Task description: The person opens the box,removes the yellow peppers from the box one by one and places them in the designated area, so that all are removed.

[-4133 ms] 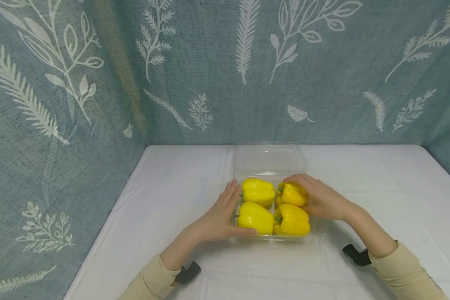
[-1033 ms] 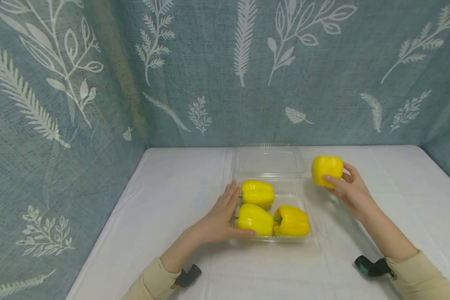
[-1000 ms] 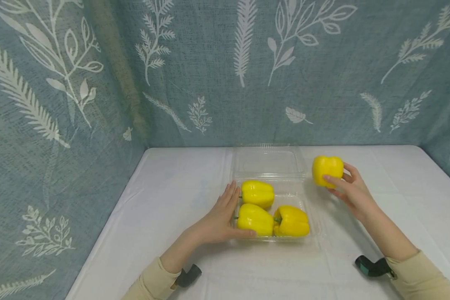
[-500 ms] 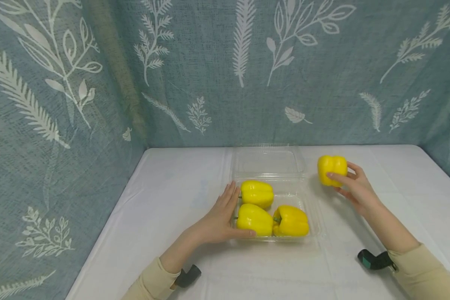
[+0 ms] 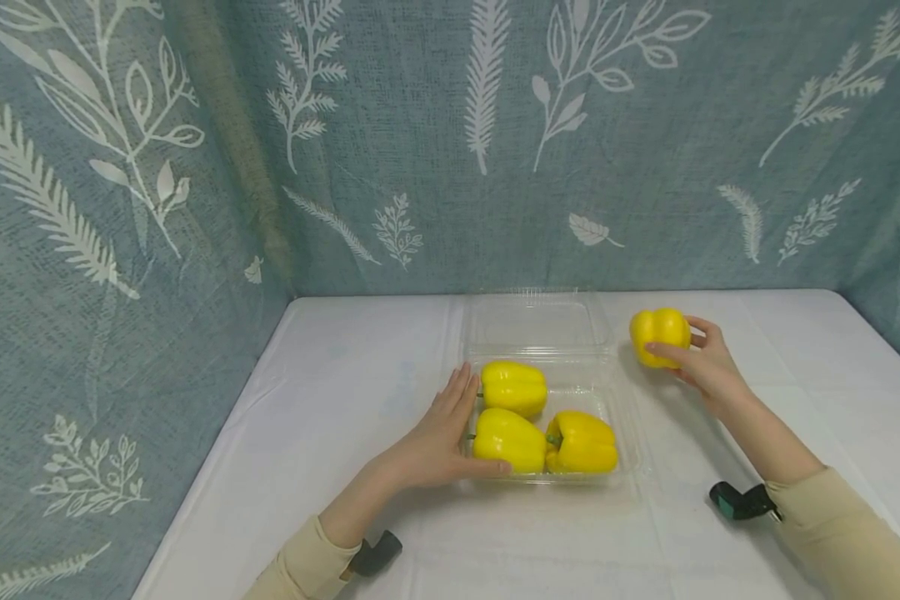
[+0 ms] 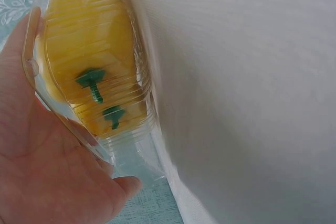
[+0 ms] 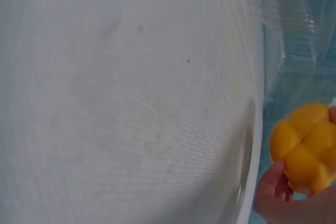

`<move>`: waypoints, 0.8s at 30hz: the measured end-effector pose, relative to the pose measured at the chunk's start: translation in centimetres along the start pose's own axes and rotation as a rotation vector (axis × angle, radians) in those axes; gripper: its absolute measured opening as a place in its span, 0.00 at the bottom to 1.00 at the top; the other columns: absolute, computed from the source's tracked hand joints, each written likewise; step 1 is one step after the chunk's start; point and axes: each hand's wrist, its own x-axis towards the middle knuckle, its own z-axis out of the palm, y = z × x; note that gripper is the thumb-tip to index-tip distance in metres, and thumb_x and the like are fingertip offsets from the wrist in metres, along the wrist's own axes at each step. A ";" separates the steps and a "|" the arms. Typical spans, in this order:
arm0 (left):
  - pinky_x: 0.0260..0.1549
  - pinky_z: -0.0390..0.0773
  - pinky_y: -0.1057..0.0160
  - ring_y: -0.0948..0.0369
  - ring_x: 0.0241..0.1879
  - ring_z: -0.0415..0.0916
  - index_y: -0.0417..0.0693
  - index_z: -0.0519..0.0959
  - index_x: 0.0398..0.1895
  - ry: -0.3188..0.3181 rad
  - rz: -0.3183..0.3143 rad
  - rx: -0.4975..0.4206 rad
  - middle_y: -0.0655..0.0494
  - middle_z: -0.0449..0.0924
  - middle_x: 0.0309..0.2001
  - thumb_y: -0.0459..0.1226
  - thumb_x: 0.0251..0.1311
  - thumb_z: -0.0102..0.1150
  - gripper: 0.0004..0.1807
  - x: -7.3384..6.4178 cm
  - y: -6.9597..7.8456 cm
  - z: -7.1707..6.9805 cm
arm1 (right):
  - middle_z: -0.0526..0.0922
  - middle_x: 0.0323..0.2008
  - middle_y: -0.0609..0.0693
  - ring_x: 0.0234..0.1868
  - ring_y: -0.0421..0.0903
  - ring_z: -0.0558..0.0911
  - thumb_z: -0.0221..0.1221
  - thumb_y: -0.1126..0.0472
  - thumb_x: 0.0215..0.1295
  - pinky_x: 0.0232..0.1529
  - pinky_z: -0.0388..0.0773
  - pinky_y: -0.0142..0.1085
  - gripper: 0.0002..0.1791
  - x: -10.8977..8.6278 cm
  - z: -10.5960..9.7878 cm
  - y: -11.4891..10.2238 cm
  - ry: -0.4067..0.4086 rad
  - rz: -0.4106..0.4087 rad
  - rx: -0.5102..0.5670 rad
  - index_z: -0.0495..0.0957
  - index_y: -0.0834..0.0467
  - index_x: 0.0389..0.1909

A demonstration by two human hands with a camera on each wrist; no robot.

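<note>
Moved from the clear box (image 5: 587, 398), one yellow pepper (image 5: 660, 332) was grasped by the right hand (image 5: 703, 367) beside it, three peppers (image 5: 508, 440) remained inside, and the left hand (image 5: 438, 437) touched the box, straight-fingered.

Words and numbers: none I can read | clear plastic box (image 5: 588, 398): none to read | yellow bell peppers (image 5: 513, 387): none to read | blue-green curtain (image 5: 412, 100): white leaf pictures (image 5: 485, 83), not letters | black right wrist camera (image 5: 752, 502): little green patch (image 5: 726, 505), too small to read
</note>
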 end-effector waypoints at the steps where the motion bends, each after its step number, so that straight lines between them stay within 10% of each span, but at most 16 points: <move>1: 0.71 0.34 0.50 0.58 0.74 0.19 0.43 0.35 0.78 0.001 0.001 0.001 0.53 0.20 0.77 0.65 0.49 0.64 0.67 0.0 0.0 0.0 | 0.43 0.72 0.70 0.62 0.56 0.64 0.64 0.48 0.64 0.42 0.77 0.24 0.57 0.1 0.0 0.0 0.004 -0.006 -0.011 0.31 0.61 0.76; 9: 0.71 0.34 0.49 0.58 0.74 0.19 0.43 0.35 0.78 0.007 0.004 -0.002 0.52 0.20 0.77 0.65 0.49 0.64 0.67 0.0 0.0 0.0 | 0.47 0.70 0.72 0.63 0.60 0.62 0.63 0.51 0.64 0.40 0.74 0.25 0.54 0.6 0.2 0.2 0.035 -0.056 -0.084 0.35 0.63 0.75; 24: 0.71 0.33 0.50 0.60 0.74 0.19 0.45 0.34 0.78 0.001 -0.001 0.001 0.53 0.20 0.77 0.66 0.49 0.64 0.67 0.0 -0.2 0.2 | 0.53 0.64 0.74 0.60 0.67 0.61 0.66 0.57 0.58 0.57 0.64 0.57 0.50 1.0 1.5 -0.1 0.127 -0.133 -0.253 0.45 0.68 0.72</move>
